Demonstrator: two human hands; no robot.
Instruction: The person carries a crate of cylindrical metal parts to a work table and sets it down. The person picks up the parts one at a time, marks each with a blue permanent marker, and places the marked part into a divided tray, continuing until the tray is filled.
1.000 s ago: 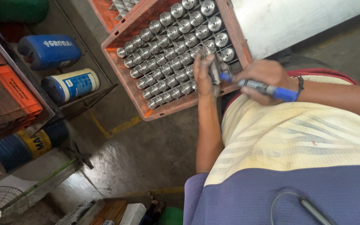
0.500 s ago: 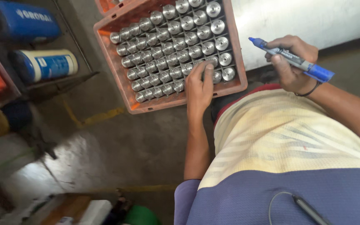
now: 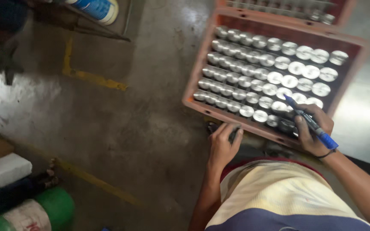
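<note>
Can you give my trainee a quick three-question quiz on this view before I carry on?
1. True or false: the right hand holds a blue marker over the metal cylinders.
2. Where is the left hand? A) inside the crate B) at the near outer edge of the orange crate C) on the green cylinder
3. Fill in: the yellow line is painted on the ____.

Key: 1 true; 2 B; 3 floor.

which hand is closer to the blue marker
Right. The right hand grips the blue marker over the crate; the left hand is apart, at the crate's near edge.
</note>
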